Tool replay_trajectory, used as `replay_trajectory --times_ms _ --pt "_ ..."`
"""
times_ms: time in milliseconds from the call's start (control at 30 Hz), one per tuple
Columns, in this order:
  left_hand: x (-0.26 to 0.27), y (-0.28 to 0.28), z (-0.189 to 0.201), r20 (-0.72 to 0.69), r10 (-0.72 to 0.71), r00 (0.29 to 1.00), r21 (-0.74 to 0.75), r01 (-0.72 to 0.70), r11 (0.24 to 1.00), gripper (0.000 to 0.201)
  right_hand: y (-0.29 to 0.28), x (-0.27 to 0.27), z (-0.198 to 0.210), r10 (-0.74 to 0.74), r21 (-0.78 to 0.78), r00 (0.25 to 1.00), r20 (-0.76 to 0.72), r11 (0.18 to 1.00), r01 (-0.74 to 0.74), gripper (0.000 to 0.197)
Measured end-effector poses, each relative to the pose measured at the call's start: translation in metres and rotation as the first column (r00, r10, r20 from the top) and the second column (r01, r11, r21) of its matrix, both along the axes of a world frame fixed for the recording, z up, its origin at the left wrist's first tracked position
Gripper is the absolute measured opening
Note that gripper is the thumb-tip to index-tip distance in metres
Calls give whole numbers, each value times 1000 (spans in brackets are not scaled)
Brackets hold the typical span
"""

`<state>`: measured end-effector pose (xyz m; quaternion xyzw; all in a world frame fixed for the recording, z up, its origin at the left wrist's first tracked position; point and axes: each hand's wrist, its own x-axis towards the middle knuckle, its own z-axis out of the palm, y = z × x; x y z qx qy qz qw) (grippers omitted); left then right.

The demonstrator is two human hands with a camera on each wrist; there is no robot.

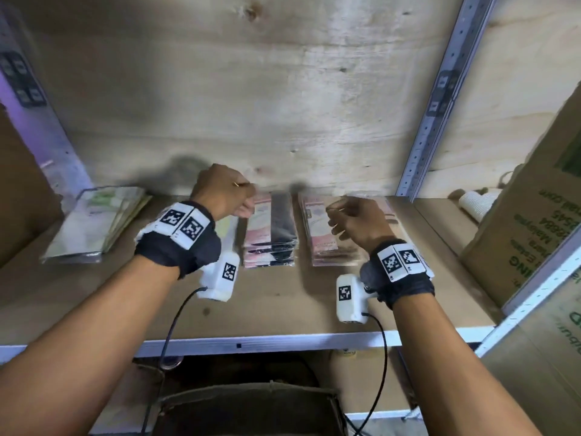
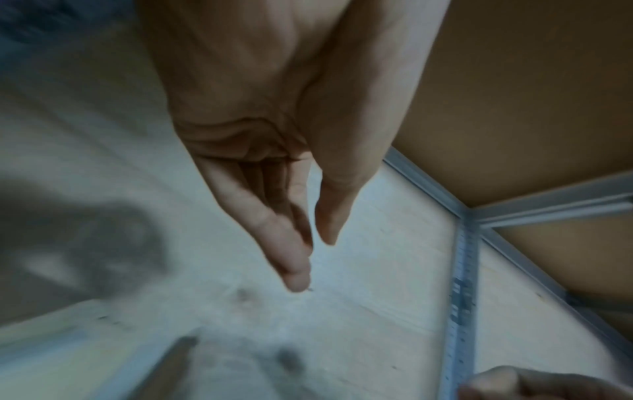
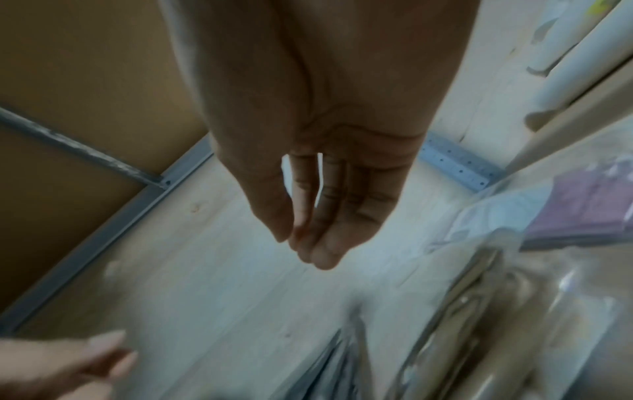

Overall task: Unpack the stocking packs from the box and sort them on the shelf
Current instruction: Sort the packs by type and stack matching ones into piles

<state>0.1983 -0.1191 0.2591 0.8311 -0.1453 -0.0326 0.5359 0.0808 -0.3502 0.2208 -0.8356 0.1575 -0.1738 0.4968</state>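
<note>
- Both hands are hovering empty, fingers relaxed: left hand (image 1: 221, 191), right hand (image 1: 356, 220).
- Clear-wrapped pink-and-black stocking packs (image 1: 272, 229) are lying stacked on the brown wooden shelf (image 1: 283, 303), beneath them.

Glossy clear plastic stocking packs (image 1: 271, 229), matt wood shelf (image 1: 283, 297), perforated metal upright (image 1: 430, 121), matt cardboard box (image 1: 531, 215)

A pale plywood back wall (image 1: 251, 89) (knots showing) rises behind the brown shelf board (image 1: 283, 303). Perforated grey metal uprights (image 1: 434, 114) frame it; printed cardboard cartons (image 1: 534, 215) stand at right.
</note>
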Motion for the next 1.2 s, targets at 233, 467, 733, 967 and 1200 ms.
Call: replay_trajectory --times_ms 233,467,733,967,1200 --pt "18 93 -61 12 199 980 -247 -190 950 22 74 -1 -3 227 140 974 -2 964 -224 8" --pt "46 169 -47 145 303 942 41 -311 949 21 173 44 6 385 168 922 -35 912 -374 5" --pt "61 276 -65 90 450 889 324 -453 830 42 288 142 -10 443 152 875 -195 895 -419 6" --pt "68 304 -85 4 348 938 339 -329 882 61 353 191 -48 451 299 858 -247 877 -375 6" --pt "68 300 -85 3 331 944 392 -305 868 46 356 206 -63 352 324 893 -279 910 -257 19"
